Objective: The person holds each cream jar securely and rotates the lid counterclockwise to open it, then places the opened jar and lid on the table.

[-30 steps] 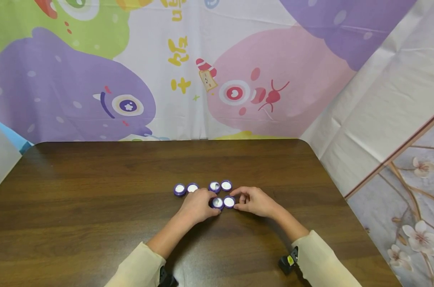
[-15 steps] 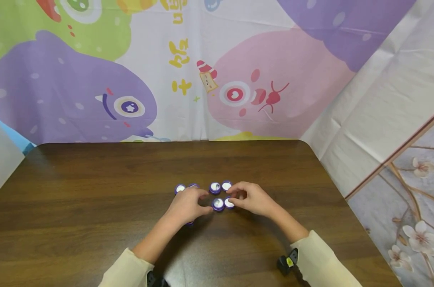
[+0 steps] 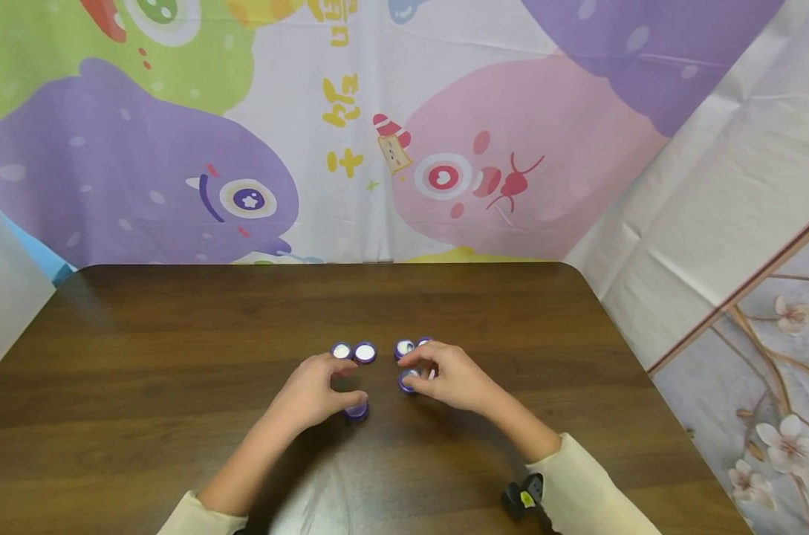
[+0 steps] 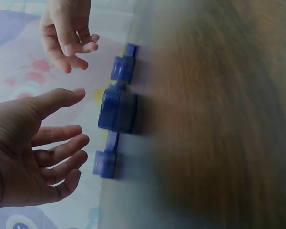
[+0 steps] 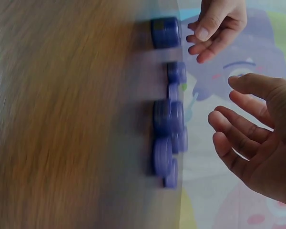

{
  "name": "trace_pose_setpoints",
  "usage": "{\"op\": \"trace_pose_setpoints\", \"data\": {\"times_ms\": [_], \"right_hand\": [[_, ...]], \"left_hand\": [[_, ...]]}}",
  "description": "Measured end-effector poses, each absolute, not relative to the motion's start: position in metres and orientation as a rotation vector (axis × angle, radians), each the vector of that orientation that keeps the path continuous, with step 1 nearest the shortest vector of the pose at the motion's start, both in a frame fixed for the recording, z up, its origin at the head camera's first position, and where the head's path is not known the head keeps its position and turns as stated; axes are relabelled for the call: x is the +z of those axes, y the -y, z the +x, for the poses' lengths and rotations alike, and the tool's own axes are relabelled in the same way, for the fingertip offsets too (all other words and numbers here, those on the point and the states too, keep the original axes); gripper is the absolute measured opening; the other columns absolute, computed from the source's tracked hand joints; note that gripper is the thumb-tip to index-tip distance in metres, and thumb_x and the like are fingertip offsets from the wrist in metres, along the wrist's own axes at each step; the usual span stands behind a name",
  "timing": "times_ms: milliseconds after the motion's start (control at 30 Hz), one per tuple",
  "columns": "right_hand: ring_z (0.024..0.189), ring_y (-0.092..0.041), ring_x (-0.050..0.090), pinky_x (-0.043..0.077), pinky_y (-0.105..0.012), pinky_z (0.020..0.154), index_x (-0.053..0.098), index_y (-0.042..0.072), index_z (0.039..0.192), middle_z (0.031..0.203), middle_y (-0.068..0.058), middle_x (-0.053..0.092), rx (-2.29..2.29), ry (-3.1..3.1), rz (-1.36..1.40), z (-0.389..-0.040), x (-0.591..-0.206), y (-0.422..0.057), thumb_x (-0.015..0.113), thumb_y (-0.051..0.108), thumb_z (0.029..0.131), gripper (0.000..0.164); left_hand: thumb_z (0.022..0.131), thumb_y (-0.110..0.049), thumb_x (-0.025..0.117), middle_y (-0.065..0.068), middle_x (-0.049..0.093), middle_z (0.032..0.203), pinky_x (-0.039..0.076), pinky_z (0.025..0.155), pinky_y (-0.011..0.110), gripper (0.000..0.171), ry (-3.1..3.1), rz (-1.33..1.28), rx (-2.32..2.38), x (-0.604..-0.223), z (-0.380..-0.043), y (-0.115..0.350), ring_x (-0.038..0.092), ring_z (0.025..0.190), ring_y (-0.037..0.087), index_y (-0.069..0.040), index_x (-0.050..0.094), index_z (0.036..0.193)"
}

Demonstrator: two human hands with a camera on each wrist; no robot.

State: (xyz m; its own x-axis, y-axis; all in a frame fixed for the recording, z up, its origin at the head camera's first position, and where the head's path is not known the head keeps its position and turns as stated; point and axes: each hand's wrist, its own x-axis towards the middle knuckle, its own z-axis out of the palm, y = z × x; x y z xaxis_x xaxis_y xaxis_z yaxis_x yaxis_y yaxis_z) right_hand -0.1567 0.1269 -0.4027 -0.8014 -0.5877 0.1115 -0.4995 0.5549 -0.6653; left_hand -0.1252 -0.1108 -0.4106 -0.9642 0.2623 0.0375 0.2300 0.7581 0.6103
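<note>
Small round purple jars and flat discs like lids stand on the table. My left hand point(image 3: 313, 394), thumb and fingers spread, is above the front-left jar point(image 3: 356, 410), whose top looks purple. Behind it are a white-topped jar point(image 3: 341, 351) and a white-faced disc point(image 3: 365, 352). My right hand point(image 3: 454, 377) hovers with bent, parted fingers over the front-right jar point(image 3: 407, 383) and hides most of the disc point(image 5: 163, 156) beside it. Another jar point(image 3: 403, 348) with a partly covered disc point(image 3: 425, 342) stands behind. In both wrist views the hands look apart from the jars.
The brown wooden table point(image 3: 177, 334) extends around the jars on all sides. A cartoon-printed cloth point(image 3: 371, 215) hangs behind its far edge. A flowered panel point(image 3: 778, 371) stands at the right.
My left hand has let go of the front-right jar and moved left to the front-left one. My right hand has left the disc's side and shifted left over the front-right jar.
</note>
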Motion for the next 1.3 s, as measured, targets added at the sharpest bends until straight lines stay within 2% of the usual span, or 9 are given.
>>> {"op": "trace_pose_setpoints", "data": {"times_ms": [200, 500, 633, 767, 1067, 1300], "right_hand": [[0.071, -0.004, 0.053, 0.048, -0.017, 0.063, 0.067, 0.006, 0.105, 0.093, -0.006, 0.067, -1.049, -2.634, -1.016, -0.151, -0.404, -0.112, 0.07, 0.017, 0.084, 0.024], [0.071, -0.003, 0.054, 0.048, -0.016, 0.063, 0.065, 0.006, 0.109, 0.1, -0.007, 0.064, -0.971, -2.588, -1.017, -0.142, -0.408, -0.089, 0.068, 0.016, 0.085, 0.027], [0.069, 0.0, 0.053, 0.047, -0.014, 0.061, 0.062, 0.006, 0.114, 0.104, -0.007, 0.063, -0.956, -2.554, -1.017, -0.14, -0.413, -0.082, 0.069, 0.016, 0.084, 0.032], [0.069, 0.001, 0.052, 0.047, -0.013, 0.061, 0.059, 0.008, 0.119, 0.107, -0.007, 0.061, -0.908, -2.545, -1.007, -0.139, -0.415, -0.077, 0.07, 0.017, 0.084, 0.038], [0.067, 0.002, 0.051, 0.045, -0.011, 0.059, 0.062, 0.007, 0.116, 0.097, -0.003, 0.062, -0.8, -2.571, -1.032, -0.139, -0.423, -0.067, 0.072, 0.019, 0.082, 0.038], [0.069, -0.003, 0.051, 0.043, -0.01, 0.06, 0.064, 0.006, 0.113, 0.095, -0.003, 0.062, -0.73, -2.614, -1.061, -0.14, -0.425, -0.062, 0.074, 0.018, 0.079, 0.038]], "left_hand": [[0.071, -0.033, 0.08, 0.011, 0.067, 0.101, 0.051, 0.082, 0.042, 0.052, -2.854, 0.353, 1.035, -0.414, -0.115, 0.122, 0.06, 0.093, 0.026, -0.003, 0.066, 0.111], [0.064, -0.024, 0.085, 0.006, 0.066, 0.093, 0.05, 0.072, 0.032, 0.054, -2.811, 0.326, 1.035, -0.426, -0.11, 0.125, 0.057, 0.082, 0.016, -0.002, 0.067, 0.11], [0.064, -0.021, 0.085, 0.004, 0.064, 0.089, 0.048, 0.068, 0.029, 0.052, -2.79, 0.299, 1.045, -0.427, -0.109, 0.124, 0.055, 0.078, 0.015, -0.002, 0.067, 0.109], [0.063, -0.019, 0.085, 0.004, 0.066, 0.088, 0.05, 0.072, 0.031, 0.05, -2.771, 0.28, 1.059, -0.428, -0.109, 0.122, 0.057, 0.08, 0.015, -0.001, 0.068, 0.106], [0.065, -0.013, 0.083, 0.001, 0.065, 0.082, 0.047, 0.067, 0.027, 0.034, -2.75, 0.312, 1.081, -0.43, -0.111, 0.119, 0.056, 0.075, 0.012, -0.005, 0.071, 0.096], [0.066, -0.014, 0.081, 0.001, 0.064, 0.079, 0.047, 0.065, 0.025, 0.031, -2.763, 0.364, 1.092, -0.431, -0.111, 0.12, 0.056, 0.073, 0.011, -0.005, 0.072, 0.094]]}}
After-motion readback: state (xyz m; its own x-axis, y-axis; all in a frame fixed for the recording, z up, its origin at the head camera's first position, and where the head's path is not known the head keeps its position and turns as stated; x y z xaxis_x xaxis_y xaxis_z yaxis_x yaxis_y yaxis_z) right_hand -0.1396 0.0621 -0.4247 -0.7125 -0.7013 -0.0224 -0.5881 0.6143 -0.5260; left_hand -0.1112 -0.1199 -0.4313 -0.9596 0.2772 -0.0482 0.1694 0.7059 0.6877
